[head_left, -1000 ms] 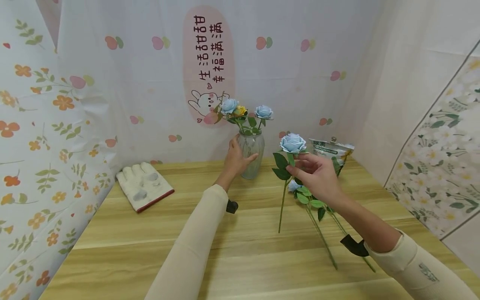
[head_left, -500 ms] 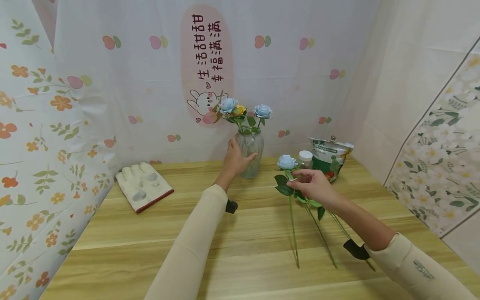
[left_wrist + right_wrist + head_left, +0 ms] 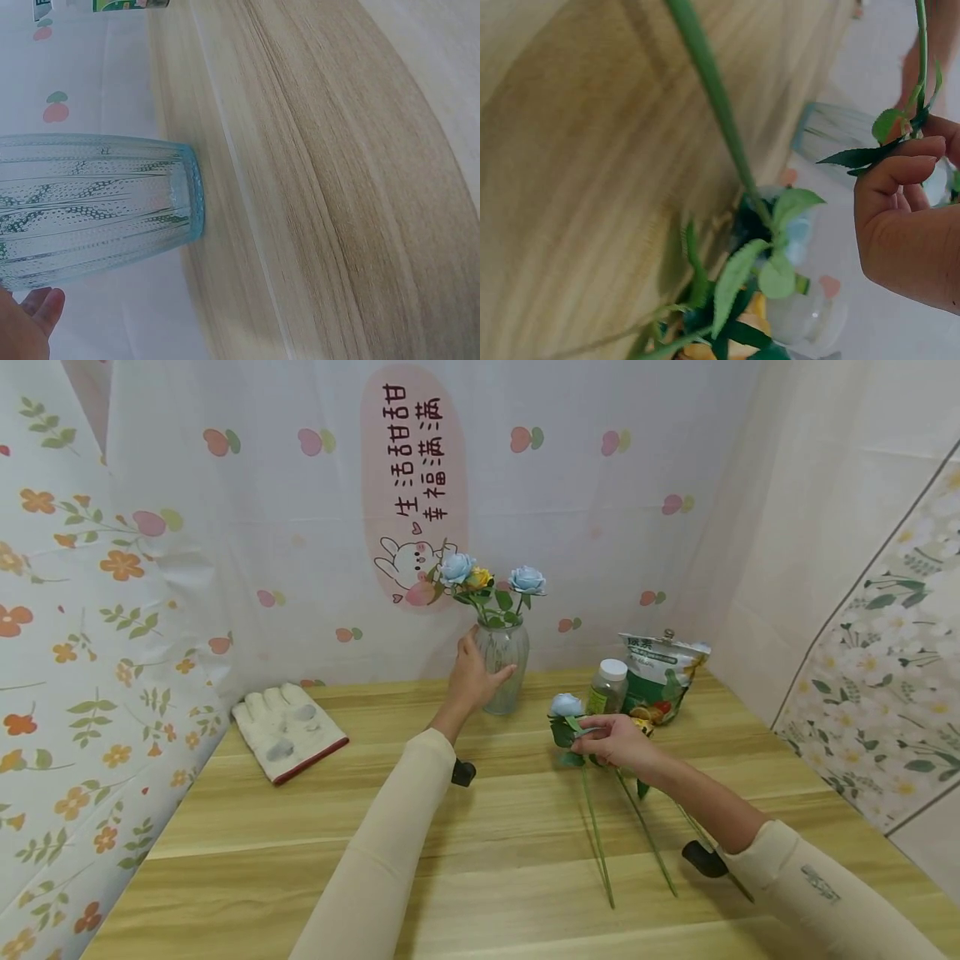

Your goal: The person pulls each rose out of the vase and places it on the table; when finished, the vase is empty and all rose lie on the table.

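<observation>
My left hand [image 3: 472,677] grips the clear glass vase [image 3: 504,664] from its left side, thumb across the front. Two blue artificial roses and a yellow one [image 3: 478,579] stand in the vase. Between thumb and fingers, my right hand [image 3: 617,745] pinches a blue artificial rose [image 3: 566,706] near its leaves, low over the table. Its green stem [image 3: 596,835] slants toward the near edge; whether it touches the wood cannot be told. Beside it lie more rose stems [image 3: 648,835], their heads partly behind my hand; one has a yellow bloom [image 3: 739,337].
Behind the right hand stand a white-capped bottle [image 3: 609,687] and a green-and-white bag [image 3: 663,681]. A white work glove [image 3: 288,733] with a red hem lies at the table's left. A patterned curtain [image 3: 300,527] closes off the back.
The right hand has lowered the blue rose toward the table, its stem end swinging nearer to me. The bottle and bag have come into fuller view. My left hand stays on the vase.
</observation>
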### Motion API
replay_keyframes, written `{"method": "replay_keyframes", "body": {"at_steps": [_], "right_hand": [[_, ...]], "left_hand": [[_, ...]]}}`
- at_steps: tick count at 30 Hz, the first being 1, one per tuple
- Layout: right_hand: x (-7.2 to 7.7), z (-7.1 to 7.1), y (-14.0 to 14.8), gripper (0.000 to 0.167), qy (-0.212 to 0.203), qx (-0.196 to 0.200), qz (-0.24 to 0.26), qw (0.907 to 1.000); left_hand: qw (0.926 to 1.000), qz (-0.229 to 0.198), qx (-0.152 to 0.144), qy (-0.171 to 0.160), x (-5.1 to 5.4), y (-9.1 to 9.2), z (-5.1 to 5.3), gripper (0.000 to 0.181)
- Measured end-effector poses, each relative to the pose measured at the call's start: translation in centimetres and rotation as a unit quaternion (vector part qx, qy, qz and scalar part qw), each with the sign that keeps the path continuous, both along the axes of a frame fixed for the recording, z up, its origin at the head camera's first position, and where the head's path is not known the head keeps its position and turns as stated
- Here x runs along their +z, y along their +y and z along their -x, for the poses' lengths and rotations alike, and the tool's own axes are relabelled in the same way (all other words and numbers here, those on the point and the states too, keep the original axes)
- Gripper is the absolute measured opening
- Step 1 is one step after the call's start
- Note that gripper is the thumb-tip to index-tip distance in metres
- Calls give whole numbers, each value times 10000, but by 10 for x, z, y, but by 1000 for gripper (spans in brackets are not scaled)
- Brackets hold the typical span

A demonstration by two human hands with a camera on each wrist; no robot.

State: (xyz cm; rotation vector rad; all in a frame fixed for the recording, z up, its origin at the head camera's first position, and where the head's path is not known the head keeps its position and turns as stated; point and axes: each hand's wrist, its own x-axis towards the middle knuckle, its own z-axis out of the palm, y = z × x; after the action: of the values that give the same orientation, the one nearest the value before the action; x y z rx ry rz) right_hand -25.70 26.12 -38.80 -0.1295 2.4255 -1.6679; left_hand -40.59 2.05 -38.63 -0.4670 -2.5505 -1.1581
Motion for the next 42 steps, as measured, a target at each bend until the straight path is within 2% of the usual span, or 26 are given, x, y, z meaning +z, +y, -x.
{"method": "replay_keyframes", "body": {"at_steps": [7, 16, 24, 42], "right_hand": [[-15, 2, -6, 53, -11, -13, -346, 9994], [-28, 4, -9, 45, 56, 72, -403, 9991], [-32, 5, -11, 43, 85, 115, -361, 9992], [-35, 5, -8, 40, 10, 161, -575, 9982]], "left_hand": [[10000, 53, -10, -45, 0, 0, -1, 100], [10000, 28, -5, -19, 2, 0, -3, 100], [10000, 31, -13, -29, 4, 1, -3, 100], [10000, 29, 52, -78, 0, -2, 0, 101]]}}
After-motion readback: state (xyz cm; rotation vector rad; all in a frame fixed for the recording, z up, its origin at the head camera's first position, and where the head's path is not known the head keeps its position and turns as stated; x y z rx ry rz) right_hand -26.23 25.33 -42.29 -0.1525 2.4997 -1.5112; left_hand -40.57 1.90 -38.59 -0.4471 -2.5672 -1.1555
